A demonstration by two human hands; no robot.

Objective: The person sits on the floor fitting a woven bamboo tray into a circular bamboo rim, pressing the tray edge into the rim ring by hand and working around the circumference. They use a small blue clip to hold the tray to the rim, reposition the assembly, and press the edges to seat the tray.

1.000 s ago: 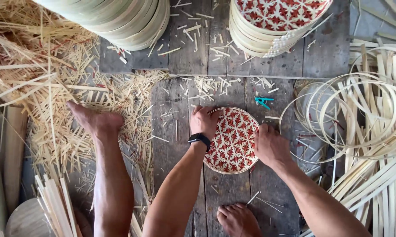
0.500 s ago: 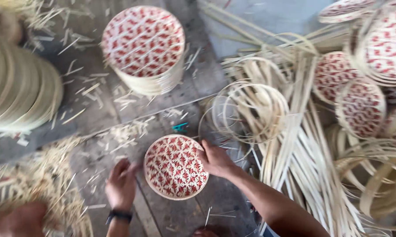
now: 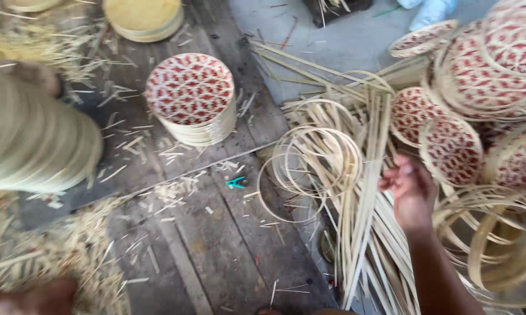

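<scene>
1 right hand (image 3: 411, 189), fingers loosely curled, holding nothing, hovers over the bamboo strips (image 3: 368, 192); left hand out of view. Left of the strips: several bamboo hoops (image 3: 309, 169), 1 teal clip (image 3: 236, 183), 1 stack of red-patterned woven trays (image 3: 191, 96). More trays (image 3: 484, 76) right. Dark plank floor (image 3: 216, 245), littered shavings.

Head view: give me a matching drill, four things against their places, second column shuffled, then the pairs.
Things:
1. right hand
2. green clip
3. stack of red-patterned woven trays
4. plain stacked trays

Places:
A. far left edge of the frame
B. upper middle, on the dark board
C. over the bamboo strips, right of centre
D. on the plank floor, centre, beside the loose hoops

Pairs: 1-C, 2-D, 3-B, 4-A
</scene>
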